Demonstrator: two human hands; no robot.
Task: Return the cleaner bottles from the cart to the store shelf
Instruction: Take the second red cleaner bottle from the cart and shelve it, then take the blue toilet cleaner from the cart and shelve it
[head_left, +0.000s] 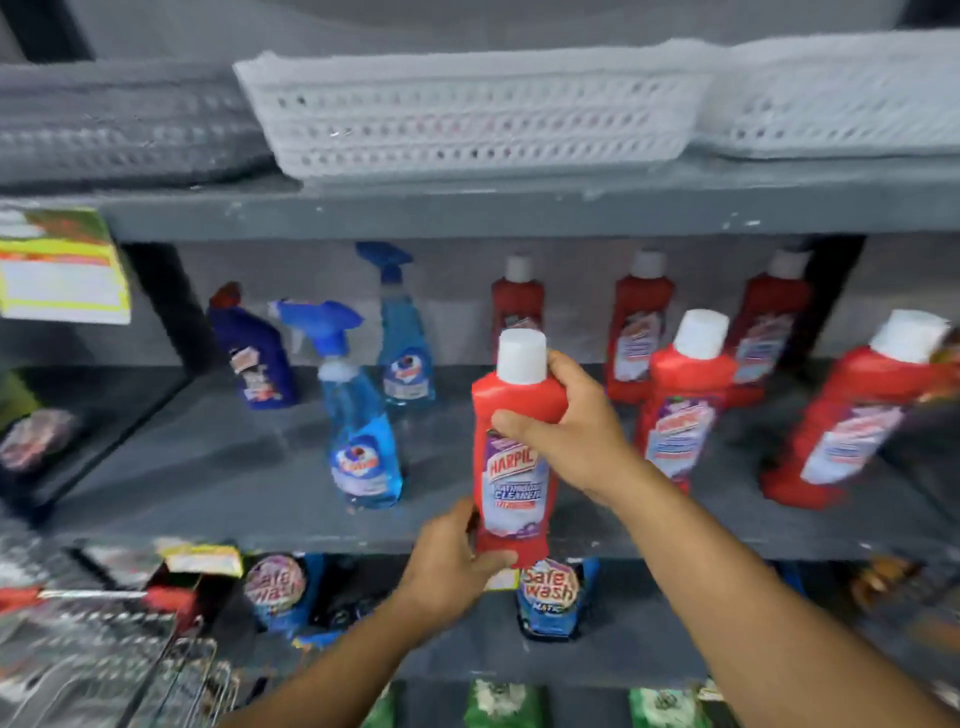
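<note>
While the left hand (457, 561) clamped its base at six o'clock, the right hand (566, 431) gripped the upright red Harpic bottle (514, 467) over the shelf (208, 467).

A shop: grey shelves (218, 457) stocked with rows of cleaner bottles (685, 400), price tag (62, 270)

A red Harpic bottle (514, 457) with a white cap is held upright at the front edge of the grey shelf (208, 467). Its shoulder is gripped by the right hand (571, 436); its base is cupped by the left hand (452, 561). Blue spray bottles (363, 447) are seen to its left, more red bottles (680, 410) to its right. White baskets (467, 119) are stacked on the shelf above. A wire cart (104, 665) is seen at lower left.
</note>
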